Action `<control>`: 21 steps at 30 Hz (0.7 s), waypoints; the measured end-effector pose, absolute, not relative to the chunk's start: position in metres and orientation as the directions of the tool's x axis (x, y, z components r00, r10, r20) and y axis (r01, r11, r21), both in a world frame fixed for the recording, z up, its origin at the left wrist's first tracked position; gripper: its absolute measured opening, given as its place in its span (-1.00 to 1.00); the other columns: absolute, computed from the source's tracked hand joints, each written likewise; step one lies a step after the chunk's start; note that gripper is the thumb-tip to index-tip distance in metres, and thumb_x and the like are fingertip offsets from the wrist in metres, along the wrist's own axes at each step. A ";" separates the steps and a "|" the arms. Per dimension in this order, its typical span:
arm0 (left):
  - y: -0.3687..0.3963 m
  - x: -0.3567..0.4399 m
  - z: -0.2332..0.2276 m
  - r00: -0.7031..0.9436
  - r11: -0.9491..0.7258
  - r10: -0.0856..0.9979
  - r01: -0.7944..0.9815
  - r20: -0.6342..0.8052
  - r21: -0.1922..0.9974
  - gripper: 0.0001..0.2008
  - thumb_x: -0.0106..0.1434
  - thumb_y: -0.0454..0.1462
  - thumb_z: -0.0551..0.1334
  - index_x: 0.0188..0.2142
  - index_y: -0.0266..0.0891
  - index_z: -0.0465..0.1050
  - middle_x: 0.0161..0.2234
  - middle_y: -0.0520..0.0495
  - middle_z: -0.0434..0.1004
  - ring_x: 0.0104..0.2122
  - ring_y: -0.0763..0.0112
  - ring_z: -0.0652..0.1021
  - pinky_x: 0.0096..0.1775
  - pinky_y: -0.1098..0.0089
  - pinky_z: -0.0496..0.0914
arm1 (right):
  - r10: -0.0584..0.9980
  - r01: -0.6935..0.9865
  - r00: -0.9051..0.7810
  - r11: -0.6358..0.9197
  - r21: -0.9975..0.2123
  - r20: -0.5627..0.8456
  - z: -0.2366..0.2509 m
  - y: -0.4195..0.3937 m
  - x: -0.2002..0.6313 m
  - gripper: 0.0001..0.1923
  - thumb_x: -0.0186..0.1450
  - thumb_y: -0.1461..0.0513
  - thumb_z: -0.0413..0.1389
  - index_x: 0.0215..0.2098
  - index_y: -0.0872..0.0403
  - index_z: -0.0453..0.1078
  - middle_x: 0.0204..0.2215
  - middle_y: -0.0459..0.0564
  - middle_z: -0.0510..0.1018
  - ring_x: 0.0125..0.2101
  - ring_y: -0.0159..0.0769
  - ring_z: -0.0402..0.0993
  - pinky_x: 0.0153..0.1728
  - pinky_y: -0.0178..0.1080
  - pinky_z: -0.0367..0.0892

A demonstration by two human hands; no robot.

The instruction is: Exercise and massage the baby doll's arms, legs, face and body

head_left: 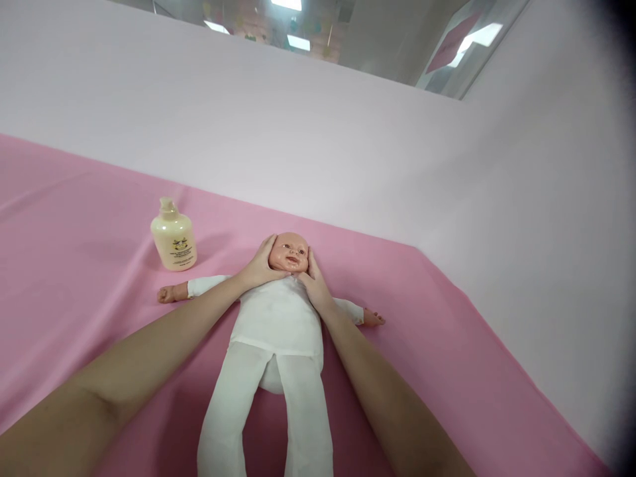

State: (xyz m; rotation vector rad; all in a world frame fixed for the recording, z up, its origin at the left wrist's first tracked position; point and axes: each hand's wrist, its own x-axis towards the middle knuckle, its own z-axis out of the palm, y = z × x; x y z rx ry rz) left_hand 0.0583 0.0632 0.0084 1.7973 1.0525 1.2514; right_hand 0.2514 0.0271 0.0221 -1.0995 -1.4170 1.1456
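A baby doll [281, 318] with a bald plastic head and a white cloth body lies on its back, its arms spread to both sides. My left hand [261, 264] cups the left side of the doll's head, fingers along the cheek and thumb under the chin. On the other side, my right hand [315, 281] holds the head the same way, its thumb near the neck. The head is between both palms. Parts of my fingers are hidden behind it.
A cream pump bottle [173, 242] with dark print stands upright left of the doll, near its outstretched hand. Pink cloth [99, 212] covers the surface. A pale wall [298, 146] rises behind and at the right, with a window [318, 33] above.
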 end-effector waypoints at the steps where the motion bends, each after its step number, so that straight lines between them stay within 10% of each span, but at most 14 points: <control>1: 0.064 0.058 0.008 0.207 -0.430 0.898 0.222 0.389 0.875 0.20 -0.01 -0.03 0.53 0.48 -0.16 -0.07 0.47 -0.32 -0.03 0.47 -0.13 0.07 0.42 -0.01 0.08 | 0.982 0.072 -0.121 0.155 -0.985 0.146 0.021 0.028 0.252 0.13 0.17 0.14 0.22 0.56 -0.03 -0.29 0.51 -0.06 0.02 0.51 -0.15 -0.11 0.49 0.00 -0.10; 21: 0.063 0.057 0.007 0.213 -0.406 0.907 0.215 0.363 0.888 0.19 0.01 -0.08 0.52 0.50 -0.14 -0.10 0.48 -0.29 -0.07 0.49 -0.11 0.00 0.44 0.00 0.05 | 0.986 0.064 -0.057 0.162 -0.985 0.159 0.014 0.034 0.253 -0.01 0.17 0.28 0.07 0.54 -0.07 -0.12 0.47 -0.19 0.13 0.46 -0.23 0.06 0.48 0.00 -0.05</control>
